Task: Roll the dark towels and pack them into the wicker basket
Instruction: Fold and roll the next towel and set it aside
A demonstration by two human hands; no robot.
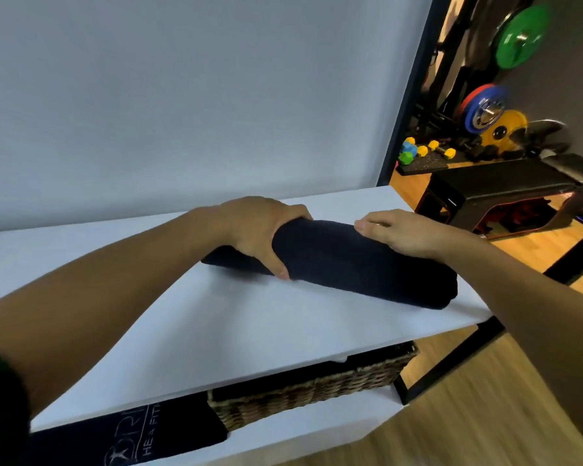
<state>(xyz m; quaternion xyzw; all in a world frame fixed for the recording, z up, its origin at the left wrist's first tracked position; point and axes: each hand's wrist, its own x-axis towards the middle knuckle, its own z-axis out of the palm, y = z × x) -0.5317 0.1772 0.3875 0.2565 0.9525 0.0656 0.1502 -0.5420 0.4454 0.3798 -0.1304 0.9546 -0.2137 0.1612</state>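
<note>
A person's left hand (260, 230) closes its grip round a dark navy towel (350, 260), rolled into a long cylinder on the white worktop (216, 324). The thumb hooks the near side, while the right hand (408, 233) lies straight-fingered along the top, clasping nothing. Rolling looks finished. Next, the roll probably needs lifting without unwinding and lowering into the woven wicker basket (317, 391) on the shelf below, beside a flat dark printed towel (132, 435).
</note>
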